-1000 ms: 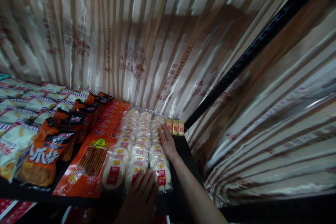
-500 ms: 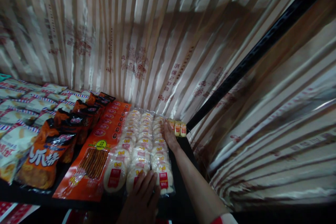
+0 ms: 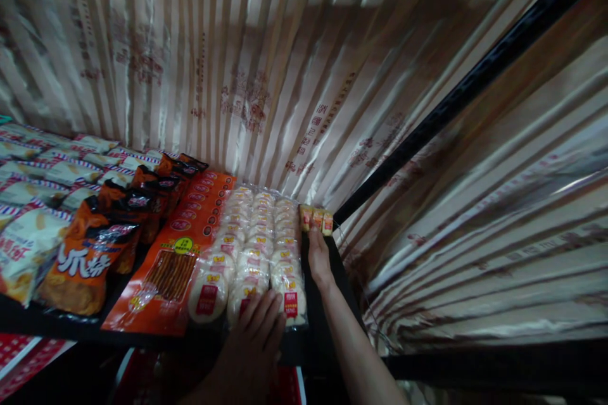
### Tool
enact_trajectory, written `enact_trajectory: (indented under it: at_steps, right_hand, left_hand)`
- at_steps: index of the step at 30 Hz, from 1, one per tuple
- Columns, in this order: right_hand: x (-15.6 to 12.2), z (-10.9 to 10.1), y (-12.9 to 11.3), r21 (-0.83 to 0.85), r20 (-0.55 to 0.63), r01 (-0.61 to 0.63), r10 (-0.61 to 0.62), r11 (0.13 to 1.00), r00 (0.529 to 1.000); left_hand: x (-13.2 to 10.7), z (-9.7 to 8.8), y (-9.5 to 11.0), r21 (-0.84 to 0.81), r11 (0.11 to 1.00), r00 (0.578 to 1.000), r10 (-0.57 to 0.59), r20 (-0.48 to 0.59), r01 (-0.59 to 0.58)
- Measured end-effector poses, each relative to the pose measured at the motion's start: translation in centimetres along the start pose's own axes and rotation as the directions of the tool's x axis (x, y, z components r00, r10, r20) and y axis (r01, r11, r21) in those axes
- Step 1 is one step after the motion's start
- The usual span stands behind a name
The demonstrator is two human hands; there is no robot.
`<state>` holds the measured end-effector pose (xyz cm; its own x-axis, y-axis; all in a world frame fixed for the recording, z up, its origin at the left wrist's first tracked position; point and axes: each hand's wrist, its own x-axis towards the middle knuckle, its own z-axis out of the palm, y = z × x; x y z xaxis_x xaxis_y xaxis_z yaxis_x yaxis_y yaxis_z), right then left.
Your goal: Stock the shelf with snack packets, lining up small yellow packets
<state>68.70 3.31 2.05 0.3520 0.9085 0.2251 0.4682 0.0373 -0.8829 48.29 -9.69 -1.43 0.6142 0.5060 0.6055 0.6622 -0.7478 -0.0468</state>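
On a dark shelf (image 3: 317, 310), round crackers (image 3: 256, 256) in glossy film, left hand (image 3: 254, 332) loosely spread, right hand (image 3: 319, 253) apparently pressed together.

shows a bare left hand (image 3: 250, 335) with slender, tapered fingers (image 3: 259, 313) and nails too dim to make out, plus a bare right hand (image 3: 320, 258) with a narrow wrist (image 3: 327, 288) and a long, slim, uncovered forearm (image 3: 358, 351).
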Motion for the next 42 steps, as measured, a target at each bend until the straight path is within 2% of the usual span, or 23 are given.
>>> enact_trajectory:
  at_steps: [4, 6, 12, 17, 25, 32, 39, 42]
  right_hand:
    - [-4.8, -1.6, 1.5, 0.112, 0.017, -0.031, 0.029, 0.993, 0.999]
    - [-6.7, -1.8, 2.0, 0.113, 0.021, -0.044, 0.042, 0.993, 0.999]
    - [-8.8, 0.0, 1.2, 0.005, 0.059, -0.058, 0.058, 0.998, 0.997]
    - [-9.3, 1.5, 0.1, -0.018, 0.098, -0.013, 0.015, 1.0, 0.995]
    - [-8.6, 0.9, -0.1, -0.072, 0.061, -0.078, 0.082, 0.994, 0.995]
    - [-8.6, 2.0, 0.1, -0.094, 0.156, -0.06, 0.074, 0.994, 0.985]
    - [-6.2, 0.8, 0.0, -0.045, 0.077, -0.086, 0.089, 0.995, 0.993]
    - [-5.4, 1.1, 0.1, -0.065, 0.135, -0.101, 0.109, 0.993, 0.985]
  left_hand:
    - [-0.7, -0.3, 0.4, -0.009, 1.0, 1.0, -0.001, -0.007, 0.001]
    - [-1.1, -0.5, 0.5, -0.018, 1.0, 1.0, 0.007, 0.005, -0.007]
    - [-1.7, -0.6, 0.3, -0.016, 0.999, 0.998, -0.042, 0.043, 0.043]
    - [-1.9, -0.2, -0.1, -0.041, 0.998, 0.998, -0.048, 0.036, 0.049]
    - [-1.8, -0.7, -0.5, -0.046, 0.997, 0.998, -0.059, 0.0, 0.058]
    - [-1.7, -0.9, -1.3, -0.031, 0.993, 0.993, -0.114, -0.034, 0.113]
    - [-1.1, -1.1, -1.2, -0.018, 0.993, 0.99, -0.119, -0.073, 0.118]
    - [-1.2, -0.8, -1.4, 0.002, 0.993, 0.992, -0.117, -0.045, 0.117]
